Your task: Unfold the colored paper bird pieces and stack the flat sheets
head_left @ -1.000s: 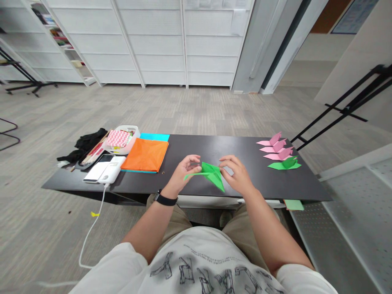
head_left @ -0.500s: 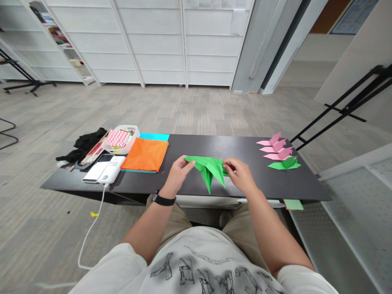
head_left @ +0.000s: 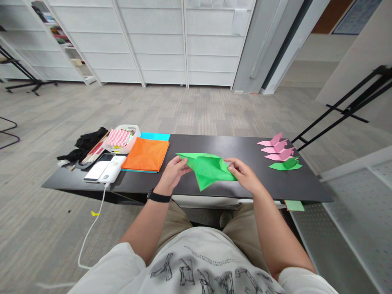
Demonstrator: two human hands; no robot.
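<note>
A creased green sheet of origami paper (head_left: pixel 210 169) is held up over the dark table, partly opened out, with one corner pointing down towards me. My left hand (head_left: pixel 175 173) pinches its left corner between thumb and fingers. On the other side, my right hand (head_left: pixel 241 173) grips the right part of the sheet, the thumb on the near face and the fingers partly hidden behind. At the table's right end stand a folded green paper bird (head_left: pixel 286 164) and several pink paper birds (head_left: pixel 280 154) in a row.
On the left of the table (head_left: pixel 196 143) lie orange paper (head_left: pixel 147 155) over blue sheets (head_left: pixel 156 136), a white power bank (head_left: pixel 112 169) with a cable, a phone (head_left: pixel 99 167), a white basket (head_left: pixel 134 141) and black cloth (head_left: pixel 90 139). A black metal stand (head_left: pixel 346 110) is beyond the right end.
The green paper has spread from narrow folded points into a wider sheet. My left hand has shifted slightly left, and both hands still hold the paper.
</note>
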